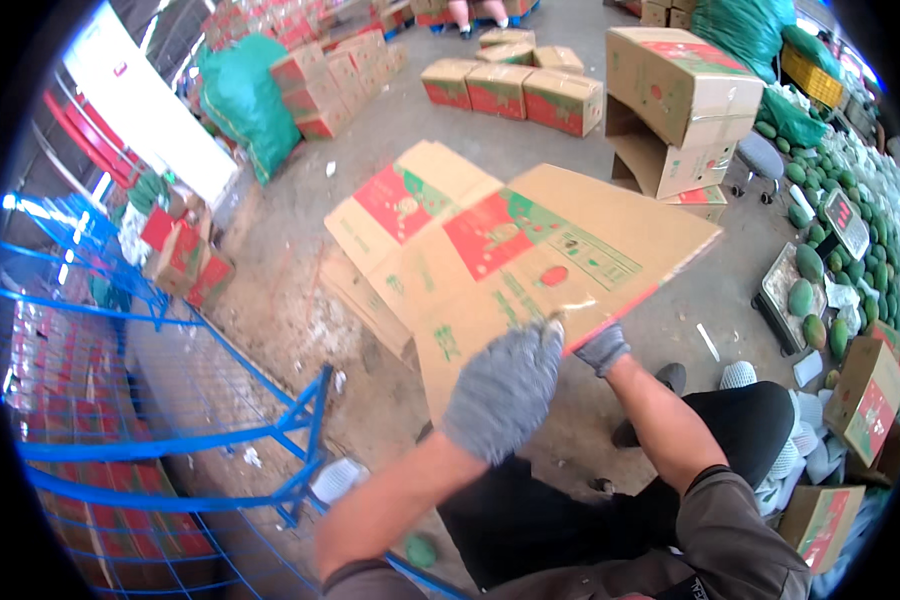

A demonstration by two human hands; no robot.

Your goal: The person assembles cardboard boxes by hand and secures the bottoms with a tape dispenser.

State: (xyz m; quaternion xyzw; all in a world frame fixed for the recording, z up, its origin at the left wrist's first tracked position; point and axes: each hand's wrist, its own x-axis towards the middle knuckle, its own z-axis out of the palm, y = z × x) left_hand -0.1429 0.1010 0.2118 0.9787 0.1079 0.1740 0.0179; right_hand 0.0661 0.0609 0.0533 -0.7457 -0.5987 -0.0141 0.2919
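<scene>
A flattened cardboard box (580, 235) with red and green print stretches out in front of me, tilted over the floor. My left hand (505, 388), in a grey knitted glove, is closed on its near edge, the fingertips at a creased, shiny spot. Just to the right, my right hand (603, 350), gloved the same way, grips the red-printed edge; most of its fingers are hidden behind the board. Other flat cardboard (370, 305) shows on the floor beneath the box's left side.
A blue metal rack (300, 440) stands close on my left. At right, a weighing scale (790, 295) sits beside a heap of green papayas (870, 265). Stacked boxes (680, 95) stand ahead to the right, more boxes (515, 90) farther off, and a green sack (250, 105) at far left.
</scene>
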